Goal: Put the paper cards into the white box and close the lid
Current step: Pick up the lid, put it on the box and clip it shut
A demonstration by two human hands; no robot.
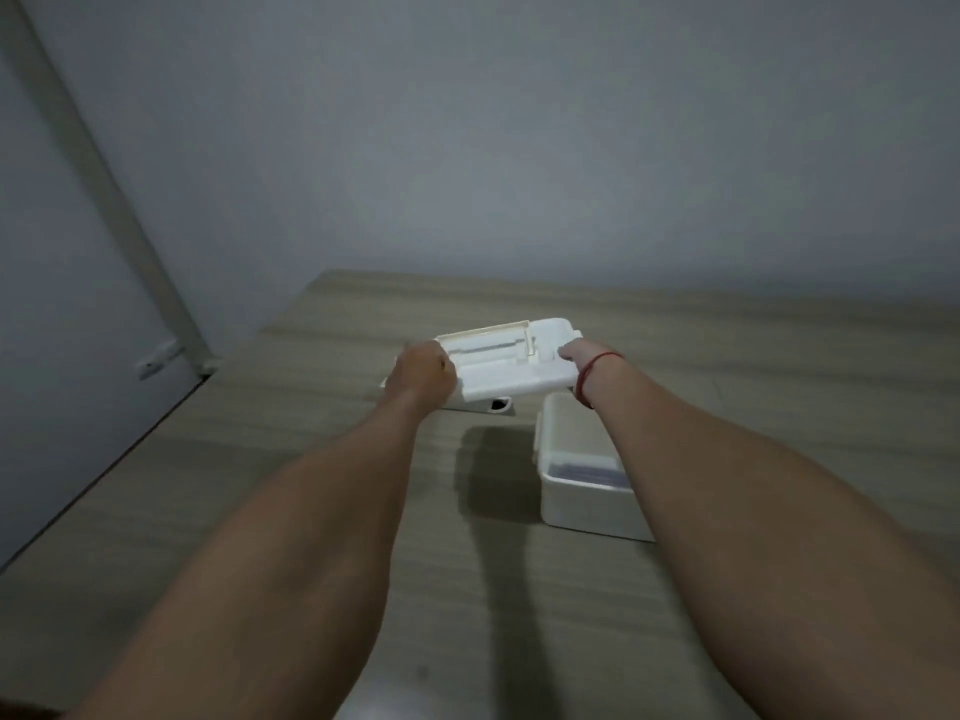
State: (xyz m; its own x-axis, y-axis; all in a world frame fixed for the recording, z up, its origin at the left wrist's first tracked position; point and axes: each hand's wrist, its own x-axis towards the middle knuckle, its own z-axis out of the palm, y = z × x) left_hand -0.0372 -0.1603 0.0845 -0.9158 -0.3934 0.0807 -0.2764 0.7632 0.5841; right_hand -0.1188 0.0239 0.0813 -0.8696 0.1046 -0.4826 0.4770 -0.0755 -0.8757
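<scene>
Your counter (727, 356) looks like wood-grain laminate, pale grey-brown with long streaks, smooth and nearly matt, with only a faint sheen near its close edge. The lid (511, 363) you hold looks like moulded white plastic, smooth and slightly glossy, with ribs and recessed channels on the side facing you; one strip along its far edge looks creamier. The white box (587, 504) seems the same smooth plastic, its walls plain and softly shiny. The cards (584, 472) inside show as a dull, dark, flat surface; their paper texture is too blurred to judge. On your right wrist the red band (592, 374) looks like thin cord or thread. The wall (519, 148) behind is plain, matt paint.
</scene>
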